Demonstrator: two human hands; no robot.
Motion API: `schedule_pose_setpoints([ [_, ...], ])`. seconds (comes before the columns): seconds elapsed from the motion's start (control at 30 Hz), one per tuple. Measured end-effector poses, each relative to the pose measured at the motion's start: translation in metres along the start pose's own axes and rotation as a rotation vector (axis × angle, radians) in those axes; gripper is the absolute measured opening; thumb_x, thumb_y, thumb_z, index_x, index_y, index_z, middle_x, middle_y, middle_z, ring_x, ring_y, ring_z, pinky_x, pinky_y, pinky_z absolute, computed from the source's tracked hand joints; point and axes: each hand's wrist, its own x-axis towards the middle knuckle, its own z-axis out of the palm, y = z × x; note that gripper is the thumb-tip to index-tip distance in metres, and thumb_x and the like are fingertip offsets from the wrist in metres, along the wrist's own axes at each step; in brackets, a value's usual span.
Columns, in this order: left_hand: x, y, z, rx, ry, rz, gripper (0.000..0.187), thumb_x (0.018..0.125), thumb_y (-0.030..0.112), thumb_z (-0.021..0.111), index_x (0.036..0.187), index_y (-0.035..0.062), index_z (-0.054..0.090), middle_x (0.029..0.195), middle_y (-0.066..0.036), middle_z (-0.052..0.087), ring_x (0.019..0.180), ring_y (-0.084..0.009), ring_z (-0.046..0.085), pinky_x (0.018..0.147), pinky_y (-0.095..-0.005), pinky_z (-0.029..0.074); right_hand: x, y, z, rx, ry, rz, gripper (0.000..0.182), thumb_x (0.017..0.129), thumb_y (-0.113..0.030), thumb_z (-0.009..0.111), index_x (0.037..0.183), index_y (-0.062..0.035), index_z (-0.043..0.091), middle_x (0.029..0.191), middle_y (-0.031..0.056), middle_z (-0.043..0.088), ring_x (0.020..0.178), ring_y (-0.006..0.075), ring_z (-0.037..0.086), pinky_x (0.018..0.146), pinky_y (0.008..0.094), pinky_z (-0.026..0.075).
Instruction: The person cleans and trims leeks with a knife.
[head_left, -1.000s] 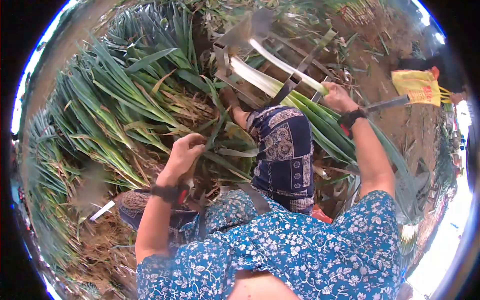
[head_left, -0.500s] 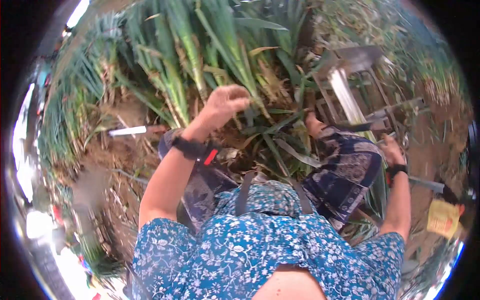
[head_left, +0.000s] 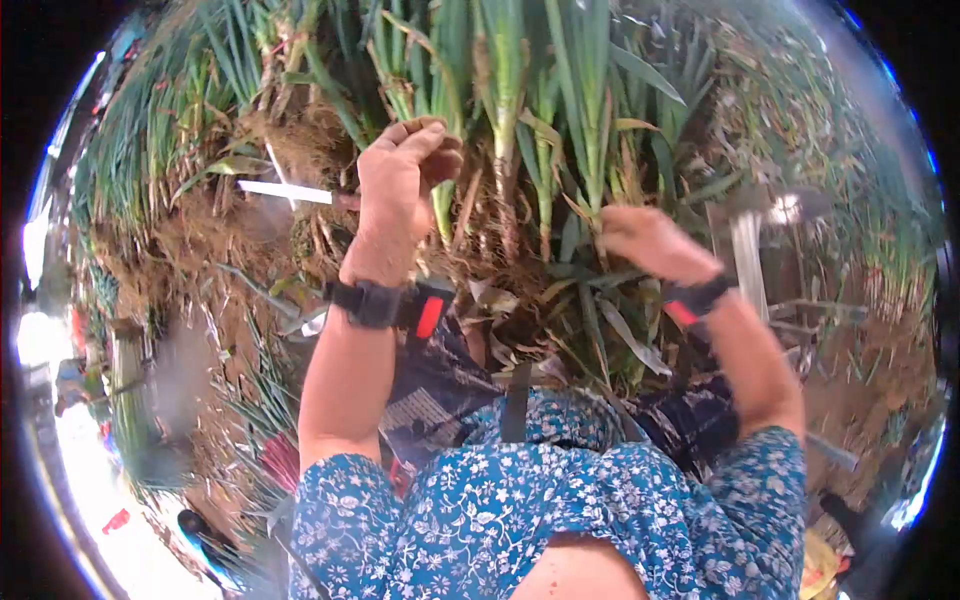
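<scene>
A row of long green onions stands in front of me, roots and dry outer leaves at the bottom. My left hand is raised before the left stalks, fingers curled in toward the thumb; the inside of its grip is hidden. My right hand reaches in from the right, its bent fingers closed at the lower end of a green onion stalk. Left of my left hand lies a knife with a bright blade, its handle partly behind my wrist. Loose cut leaves lie between my knees.
To the right is a metal stand with a pale white stalk leaning by it. More green onions are heaped at the left, and leafy trimmings at the back right. Brown soil covers the ground.
My right hand has left the stalks by the metal stand at the right and come to the onions in front. My left hand has moved slightly left and up. The view has shifted.
</scene>
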Motion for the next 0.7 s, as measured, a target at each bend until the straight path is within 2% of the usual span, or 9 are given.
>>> schedule_pose_setpoints([
  [0.03, -0.005, -0.001, -0.002, 0.025, 0.023, 0.043, 0.013, 0.085, 0.005, 0.056, 0.096, -0.0022, 0.057, 0.08, -0.013, 0.064, 0.064, -0.0161, 0.06, 0.059, -0.026, 0.05, 0.035, 0.042, 0.048, -0.075, 0.161, -0.086, 0.032, 0.083, -0.026, 0.058, 0.1, 0.0017, 0.058, 0.092, 0.0163, 0.062, 0.088, 0.0286, 0.059, 0.077, 0.0358, 0.046],
  [0.07, -0.011, -0.002, -0.005, 0.038, 0.048, 0.051, 0.013, 0.085, 0.006, 0.056, 0.095, -0.0029, 0.058, 0.079, -0.012, 0.063, 0.063, -0.015, 0.059, 0.059, -0.0258, 0.049, 0.065, 0.056, 0.08, -0.154, 0.089, -0.063, 0.036, 0.082, -0.03, 0.06, 0.098, 0.0021, 0.057, 0.091, 0.0174, 0.062, 0.088, 0.0299, 0.059, 0.077, 0.0363, 0.047],
  [0.17, -0.025, 0.001, -0.015, 0.08, 0.051, -0.013, 0.012, 0.085, 0.006, 0.056, 0.094, -0.003, 0.058, 0.079, -0.01, 0.063, 0.063, -0.014, 0.059, 0.059, -0.0247, 0.049, 0.118, 0.034, 0.136, -0.082, 0.229, 0.195, 0.048, 0.076, -0.041, 0.065, 0.095, 0.0016, 0.052, 0.083, 0.0187, 0.059, 0.089, 0.0314, 0.06, 0.076, 0.038, 0.048],
  [0.23, -0.027, -0.003, -0.015, 0.141, 0.063, -0.029, 0.013, 0.085, 0.006, 0.058, 0.094, -0.001, 0.06, 0.078, -0.009, 0.064, 0.061, -0.0127, 0.059, 0.058, -0.0239, 0.049, 0.144, 0.048, 0.172, -0.298, 0.438, 0.218, 0.055, 0.075, -0.042, 0.066, 0.1, 0.0038, 0.047, 0.084, 0.0235, 0.058, 0.087, 0.0357, 0.059, 0.077, 0.0409, 0.048],
  [0.37, -0.02, -0.001, -0.018, 0.14, -0.007, -0.04, 0.011, 0.084, 0.007, 0.059, 0.092, 0.0011, 0.062, 0.077, -0.008, 0.064, 0.058, -0.0116, 0.059, 0.057, -0.0234, 0.05, 0.154, 0.044, 0.158, -0.098, 0.344, 0.283, 0.05, 0.075, -0.032, 0.063, 0.101, 0.0054, 0.043, 0.088, 0.0259, 0.058, 0.085, 0.0419, 0.058, 0.076, 0.0464, 0.047],
  [0.4, -0.018, -0.003, -0.017, 0.147, -0.026, -0.029, 0.011, 0.084, 0.007, 0.059, 0.092, 0.0012, 0.062, 0.077, -0.008, 0.064, 0.058, -0.0113, 0.059, 0.056, -0.0234, 0.05, 0.127, 0.011, 0.138, 0.06, 0.378, 0.17, 0.045, 0.072, -0.025, 0.064, 0.101, 0.0056, 0.046, 0.084, 0.0221, 0.058, 0.083, 0.0382, 0.059, 0.075, 0.0457, 0.047],
  [0.5, -0.016, -0.014, -0.004, 0.199, -0.056, -0.078, 0.012, 0.082, 0.008, 0.061, 0.091, 0.0004, 0.062, 0.077, -0.007, 0.064, 0.059, -0.0103, 0.059, 0.056, -0.0225, 0.049, 0.077, -0.009, 0.139, 0.672, 0.365, 0.004, 0.036, 0.07, -0.008, 0.061, 0.103, 0.0041, 0.052, 0.084, 0.0135, 0.06, 0.075, 0.0252, 0.058, 0.073, 0.0354, 0.047],
  [0.6, -0.01, -0.028, 0.004, 0.249, -0.157, -0.091, 0.017, 0.083, 0.011, 0.062, 0.095, -0.0009, 0.06, 0.078, -0.006, 0.064, 0.061, -0.0097, 0.059, 0.056, -0.0213, 0.048, 0.056, -0.034, 0.125, 1.336, 0.1, 0.204, 0.029, 0.072, -0.002, 0.057, 0.101, 0.0, 0.055, 0.078, 0.0025, 0.058, 0.067, 0.0125, 0.055, 0.06, 0.0274, 0.045],
  [0.7, -0.005, -0.042, 0.007, 0.357, -0.176, -0.029, 0.028, 0.083, 0.017, 0.064, 0.102, -0.0029, 0.057, 0.08, -0.004, 0.062, 0.065, -0.0085, 0.058, 0.054, -0.0197, 0.044, 0.039, -0.035, 0.137, 1.232, 0.353, 0.004, 0.029, 0.071, 0.002, 0.056, 0.1, -0.0005, 0.056, 0.079, 0.004, 0.059, 0.069, 0.0136, 0.056, 0.062, 0.0274, 0.045],
])
